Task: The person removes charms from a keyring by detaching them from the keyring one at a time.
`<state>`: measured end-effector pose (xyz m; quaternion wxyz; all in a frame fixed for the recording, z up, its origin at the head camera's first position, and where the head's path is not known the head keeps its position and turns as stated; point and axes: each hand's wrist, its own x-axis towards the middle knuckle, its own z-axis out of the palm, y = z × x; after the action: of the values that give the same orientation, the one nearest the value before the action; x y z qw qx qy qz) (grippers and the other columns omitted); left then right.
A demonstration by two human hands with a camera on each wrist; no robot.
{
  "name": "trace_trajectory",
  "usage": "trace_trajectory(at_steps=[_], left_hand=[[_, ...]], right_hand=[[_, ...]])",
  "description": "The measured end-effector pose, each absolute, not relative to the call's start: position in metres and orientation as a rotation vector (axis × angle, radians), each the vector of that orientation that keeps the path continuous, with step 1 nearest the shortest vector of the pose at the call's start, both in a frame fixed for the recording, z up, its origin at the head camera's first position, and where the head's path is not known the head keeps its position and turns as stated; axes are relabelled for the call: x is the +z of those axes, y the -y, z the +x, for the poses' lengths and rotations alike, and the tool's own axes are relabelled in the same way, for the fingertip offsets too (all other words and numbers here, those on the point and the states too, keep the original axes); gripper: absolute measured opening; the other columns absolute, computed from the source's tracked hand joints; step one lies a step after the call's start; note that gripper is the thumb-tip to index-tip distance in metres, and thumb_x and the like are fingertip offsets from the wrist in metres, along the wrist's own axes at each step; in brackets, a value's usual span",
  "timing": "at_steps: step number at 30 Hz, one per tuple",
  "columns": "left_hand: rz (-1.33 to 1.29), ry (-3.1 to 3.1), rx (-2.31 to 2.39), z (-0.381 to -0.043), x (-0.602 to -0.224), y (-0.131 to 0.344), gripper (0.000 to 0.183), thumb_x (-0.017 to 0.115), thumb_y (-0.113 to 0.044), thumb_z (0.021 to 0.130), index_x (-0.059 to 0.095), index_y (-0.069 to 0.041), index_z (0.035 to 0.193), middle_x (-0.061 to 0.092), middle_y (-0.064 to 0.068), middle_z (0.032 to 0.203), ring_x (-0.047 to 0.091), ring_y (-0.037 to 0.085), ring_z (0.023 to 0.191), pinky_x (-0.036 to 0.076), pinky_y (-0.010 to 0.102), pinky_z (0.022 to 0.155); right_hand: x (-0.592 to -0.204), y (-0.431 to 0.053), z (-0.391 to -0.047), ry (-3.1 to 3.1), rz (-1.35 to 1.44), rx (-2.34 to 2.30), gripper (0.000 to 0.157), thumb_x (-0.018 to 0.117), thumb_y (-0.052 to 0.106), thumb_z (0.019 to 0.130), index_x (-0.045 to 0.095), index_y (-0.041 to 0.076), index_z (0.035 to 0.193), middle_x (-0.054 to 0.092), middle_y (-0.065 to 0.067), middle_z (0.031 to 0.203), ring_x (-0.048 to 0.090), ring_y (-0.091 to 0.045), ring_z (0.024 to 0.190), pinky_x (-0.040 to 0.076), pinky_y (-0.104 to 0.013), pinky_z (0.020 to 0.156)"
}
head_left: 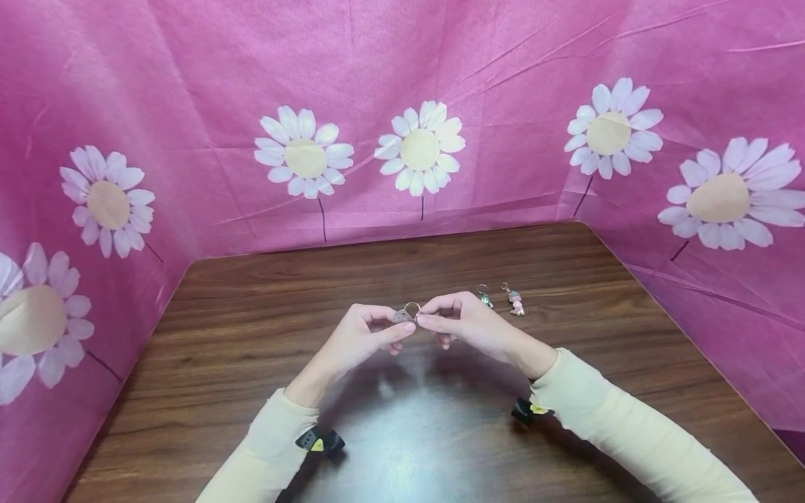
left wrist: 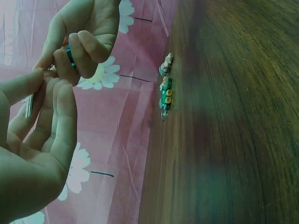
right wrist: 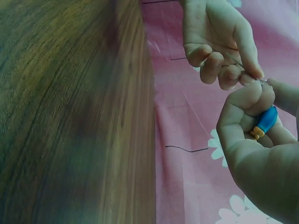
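Both hands meet above the table's middle. My left hand (head_left: 361, 339) pinches a silver key (head_left: 402, 316) between thumb and forefinger; its edge also appears as a thin metal strip (left wrist: 29, 106) in the left wrist view. At the fingertips a metal split ring (head_left: 412, 306) stands up. My right hand (head_left: 474, 325) pinches the keychain at the ring, and its blue charm (right wrist: 267, 120) with a yellow end hangs inside the curled fingers. Fingertips hide where key and ring meet, so I cannot tell whether the key is threaded on.
Beyond the right hand, a green figure keychain (head_left: 486, 299) and a pink-and-grey figure keychain (head_left: 516, 303) lie on the brown wooden table (head_left: 264, 293). A pink cloth (head_left: 503, 63) with white daisies rises around the table's back and sides.
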<state>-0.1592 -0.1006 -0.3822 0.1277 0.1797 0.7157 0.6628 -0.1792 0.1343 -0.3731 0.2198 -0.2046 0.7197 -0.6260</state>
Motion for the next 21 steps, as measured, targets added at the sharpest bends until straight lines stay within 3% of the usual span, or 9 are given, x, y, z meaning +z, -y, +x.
trace_trajectory(at_steps=[8,15,19,21], left_hand=[[0.552,-2.091,1.930,-0.1599,-0.3801,0.1023,0.024,0.071,-0.015,0.097,0.073,0.008,0.103,0.072,0.007,0.084,0.068,0.020,0.069,0.062,0.041,0.069],[0.584,-2.140,1.878,-0.1593,-0.3802,0.1007,0.020,0.072,-0.017,0.096,0.076,0.003,0.099,0.072,0.006,0.083,0.067,0.029,0.071,0.062,0.038,0.069],[0.607,-2.180,1.867,-0.1570,-0.3786,0.0973,0.018,0.072,-0.015,0.096,0.076,0.003,0.096,0.069,0.010,0.076,0.066,0.039,0.070,0.061,0.038,0.067],[0.624,-2.213,1.856,-0.1560,-0.3784,0.0956,0.017,0.072,-0.014,0.096,0.076,0.002,0.095,0.068,0.009,0.075,0.067,0.037,0.069,0.061,0.038,0.067]], right_hand=[[-0.3676,-0.1378,-0.1819,-2.020,-0.620,-1.702,0.022,0.072,0.022,0.096,0.073,0.003,0.107,0.065,-0.005,0.083,0.057,-0.014,0.062,0.052,-0.030,0.060],[-0.3641,-0.1398,-0.1829,-2.098,-0.632,-1.708,0.028,0.073,0.022,0.095,0.072,-0.002,0.111,0.069,-0.006,0.085,0.058,-0.015,0.062,0.054,-0.033,0.060],[-0.3634,-0.1386,-0.1804,-2.173,-0.699,-1.664,0.021,0.073,0.021,0.095,0.074,0.004,0.108,0.071,-0.007,0.087,0.059,-0.017,0.061,0.055,-0.037,0.059],[-0.3635,-0.1378,-0.1793,-2.208,-0.725,-1.648,0.018,0.074,0.021,0.095,0.074,0.007,0.106,0.072,-0.007,0.088,0.060,-0.018,0.060,0.055,-0.038,0.057]])
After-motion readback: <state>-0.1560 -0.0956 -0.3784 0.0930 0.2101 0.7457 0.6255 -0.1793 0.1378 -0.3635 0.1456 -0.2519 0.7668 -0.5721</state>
